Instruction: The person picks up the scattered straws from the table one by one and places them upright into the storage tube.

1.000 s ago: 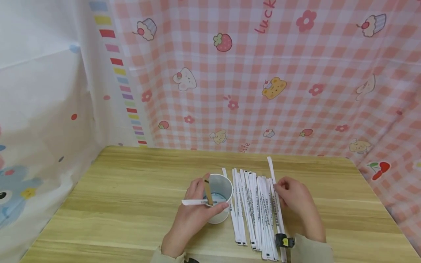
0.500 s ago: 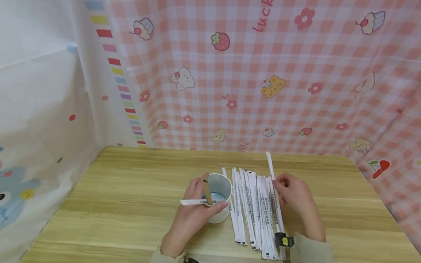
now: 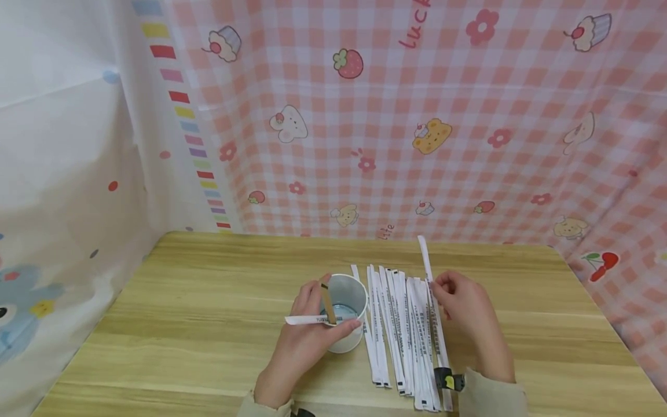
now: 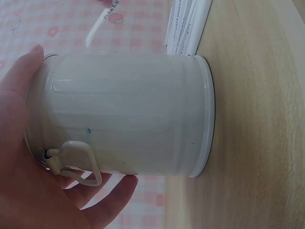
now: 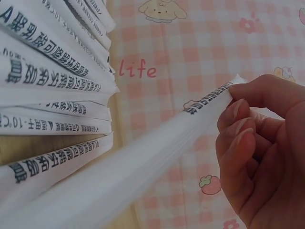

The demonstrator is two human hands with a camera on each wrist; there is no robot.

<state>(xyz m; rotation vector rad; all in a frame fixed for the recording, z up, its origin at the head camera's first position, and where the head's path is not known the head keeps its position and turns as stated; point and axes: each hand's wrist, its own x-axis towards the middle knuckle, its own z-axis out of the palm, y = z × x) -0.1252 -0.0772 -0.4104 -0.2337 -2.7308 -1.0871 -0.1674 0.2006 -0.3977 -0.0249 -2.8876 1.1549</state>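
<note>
My left hand (image 3: pixel 302 344) grips a white pail-shaped cup (image 4: pixel 124 114) that stands on the table, thumb at its rim and fingers round its far side. A small loop handle (image 4: pixel 86 160) shows on its side. Inside the cup a brown strip (image 3: pixel 327 304) leans upright, and a white printed wrapped straw (image 3: pixel 304 319) sticks out over the hand. My right hand (image 3: pixel 466 307) pinches another paper-wrapped straw (image 5: pixel 143 162) between thumb and forefinger, its far end tilted up. Beside it lies a row of several wrapped straws (image 3: pixel 401 330), between the two hands.
The wood-grain table (image 3: pixel 198 324) extends left and right of the hands. A pink checked cloth (image 3: pixel 365 116) hangs behind its back edge, with a white cloth (image 3: pixel 68 145) at the left. A black band (image 3: pixel 449 379) sits at the right wrist, above the straws' near ends.
My right hand has shifted slightly left and away from me with the pinched straw, whose far end now reaches further back. The left hand and cup stay nearly still.
</note>
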